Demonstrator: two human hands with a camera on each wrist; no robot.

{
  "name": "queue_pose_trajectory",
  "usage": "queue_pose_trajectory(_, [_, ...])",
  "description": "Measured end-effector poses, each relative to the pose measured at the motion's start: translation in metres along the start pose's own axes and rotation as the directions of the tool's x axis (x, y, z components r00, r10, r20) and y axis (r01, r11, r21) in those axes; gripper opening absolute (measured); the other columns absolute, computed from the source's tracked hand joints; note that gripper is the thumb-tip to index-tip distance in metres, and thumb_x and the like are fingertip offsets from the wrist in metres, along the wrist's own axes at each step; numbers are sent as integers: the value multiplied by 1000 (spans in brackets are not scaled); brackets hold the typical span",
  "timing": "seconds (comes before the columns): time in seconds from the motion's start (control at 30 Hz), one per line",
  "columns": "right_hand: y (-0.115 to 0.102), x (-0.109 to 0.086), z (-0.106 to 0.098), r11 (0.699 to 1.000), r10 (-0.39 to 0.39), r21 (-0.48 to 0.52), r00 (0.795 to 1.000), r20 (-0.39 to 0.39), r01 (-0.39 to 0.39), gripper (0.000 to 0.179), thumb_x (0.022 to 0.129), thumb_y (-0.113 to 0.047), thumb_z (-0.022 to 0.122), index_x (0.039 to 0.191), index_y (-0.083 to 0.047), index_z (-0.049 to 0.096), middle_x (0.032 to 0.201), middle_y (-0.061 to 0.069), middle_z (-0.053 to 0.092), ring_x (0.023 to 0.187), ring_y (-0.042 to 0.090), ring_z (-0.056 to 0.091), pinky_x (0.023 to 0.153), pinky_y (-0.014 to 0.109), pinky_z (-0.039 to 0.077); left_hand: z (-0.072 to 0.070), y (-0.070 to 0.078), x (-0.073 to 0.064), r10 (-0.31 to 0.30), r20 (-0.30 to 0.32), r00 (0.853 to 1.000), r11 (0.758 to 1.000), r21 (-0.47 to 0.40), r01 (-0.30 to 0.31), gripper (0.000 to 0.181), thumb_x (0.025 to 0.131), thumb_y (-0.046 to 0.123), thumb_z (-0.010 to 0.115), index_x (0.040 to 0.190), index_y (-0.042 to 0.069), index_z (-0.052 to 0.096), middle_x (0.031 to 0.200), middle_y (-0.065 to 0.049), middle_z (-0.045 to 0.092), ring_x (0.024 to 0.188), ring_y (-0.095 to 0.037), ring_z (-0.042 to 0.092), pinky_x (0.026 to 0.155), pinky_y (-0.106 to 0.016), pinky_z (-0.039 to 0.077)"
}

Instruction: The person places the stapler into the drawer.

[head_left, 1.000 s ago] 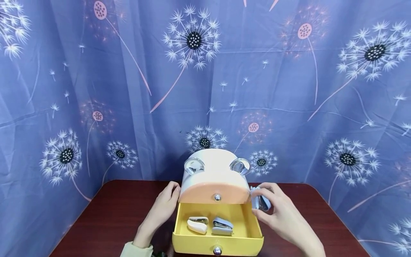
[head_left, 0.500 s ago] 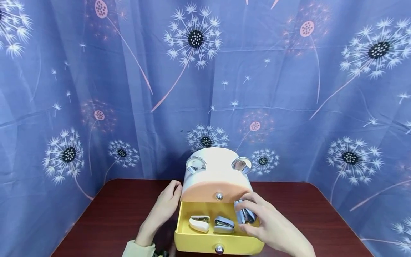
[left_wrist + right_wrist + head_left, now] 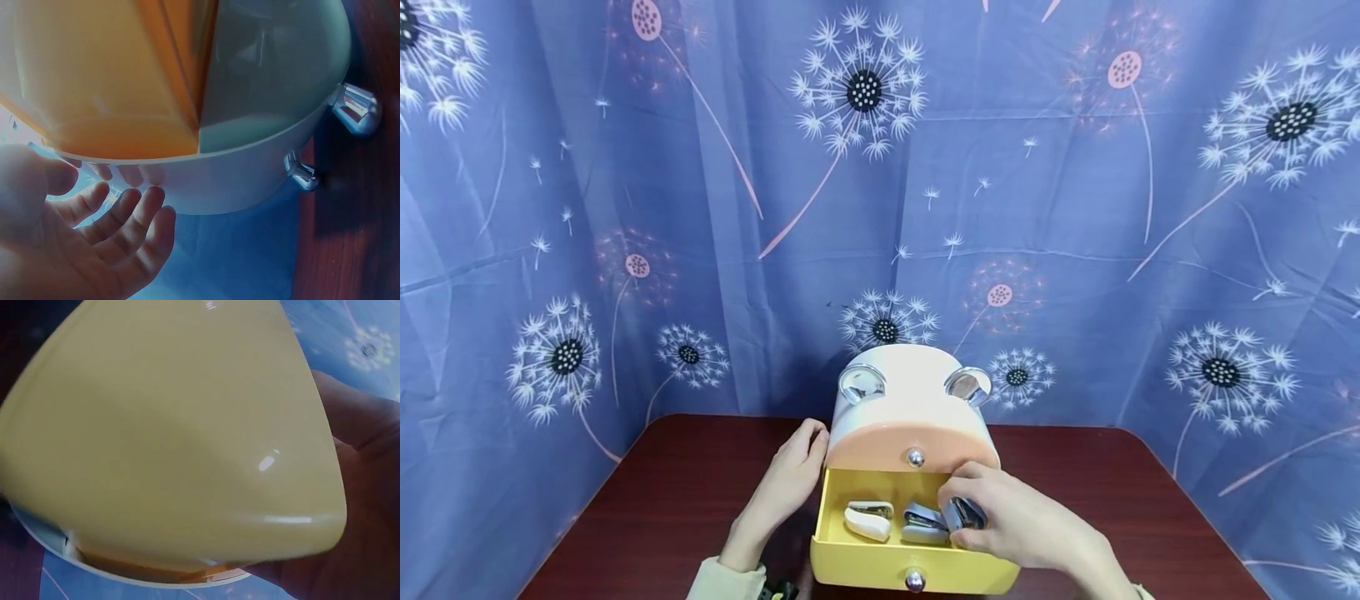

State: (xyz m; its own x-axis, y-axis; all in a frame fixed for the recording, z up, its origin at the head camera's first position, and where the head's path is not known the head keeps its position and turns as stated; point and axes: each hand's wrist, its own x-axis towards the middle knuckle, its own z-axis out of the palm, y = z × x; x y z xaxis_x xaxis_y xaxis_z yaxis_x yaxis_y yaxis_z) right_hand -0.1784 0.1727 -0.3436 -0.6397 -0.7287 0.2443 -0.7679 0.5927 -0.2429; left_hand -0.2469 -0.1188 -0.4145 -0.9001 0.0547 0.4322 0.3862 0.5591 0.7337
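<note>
A small white storage box has a peach upper drawer and a pulled-out yellow lower drawer. My right hand reaches over the lower drawer's right side and grips a blue mini stapler between thumb and fingers. In the drawer, a blue-grey mini stapler lies just left of it, and a white mini stapler further left. My left hand is at the box's left side, its fingers loosely bent beside the wall. In the right wrist view the drawer front hides the held stapler.
The box stands on a dark red-brown table. Two silver ear shapes stick up from its top, and round silver knobs stand out from the drawer fronts. A blue curtain with dandelion prints hangs behind the table.
My right hand has carried the blue stapler leftward and down, from beside the box into the open drawer, close to the blue-grey one. The left hand has kept its place at the box.
</note>
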Motion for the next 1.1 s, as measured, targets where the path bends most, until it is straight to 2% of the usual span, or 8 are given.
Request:
queue_pose_trajectory(0.17, [9,6,-3,997,-68,46,990,123,63,21,73,-19,69,91,-25,58,87,-11,47,77,5,45,63,17,39,0,0,0,-2,-5,1000,1000,5,2,8,93,24,42,93,20,50,72,5,46,67,-10,47,60,-27,39])
queue_pose_trajectory(0.27, [12,10,-2,995,-101,17,981,163,99,22,71,-15,70,89,-23,59,84,-12,46,75,4,42,61,16,38,1,0,1,-9,-2,1000,1000,3,9,7,93,25,43,92,22,49,72,4,46,67,-10,47,60,-27,39])
queue_pose_trajectory(0.47, [9,14,0,998,-32,-44,971,239,43,22,70,-15,73,87,-22,60,78,-12,43,69,2,38,55,16,36,0,1,3,-2,1,1000,1000,11,2,6,93,25,43,93,23,49,72,4,46,67,-10,46,59,-27,39])
queue_pose_trajectory(0.57, [10,15,2,998,-16,-55,970,243,31,23,70,-16,73,87,-22,60,78,-12,45,69,3,38,55,16,36,0,2,3,-7,7,1000,1000,6,7,7,93,25,43,93,22,49,72,4,46,66,-11,46,59,-28,39])
queue_pose_trajectory(0.8, [15,21,12,997,-36,-63,968,247,53,25,67,-17,74,86,-21,58,72,-13,44,65,2,39,53,17,35,1,0,2,-16,8,1000,1000,6,16,8,93,26,42,93,22,49,72,4,46,67,-11,47,59,-28,39])
queue_pose_trajectory(0.97, [15,24,17,995,25,-99,962,273,2,29,64,-18,76,87,-22,58,72,-13,47,61,2,39,51,18,35,1,0,1,-22,14,1000,1000,5,22,8,93,26,42,93,22,49,73,4,46,67,-12,47,60,-28,39])
queue_pose_trajectory(1.1, [14,26,19,990,48,-138,960,276,-10,28,64,-19,77,84,-22,57,74,-12,48,62,2,39,53,19,35,0,1,1,-30,10,1000,1000,6,30,8,93,25,43,94,21,49,75,4,47,69,-12,47,62,-29,38])
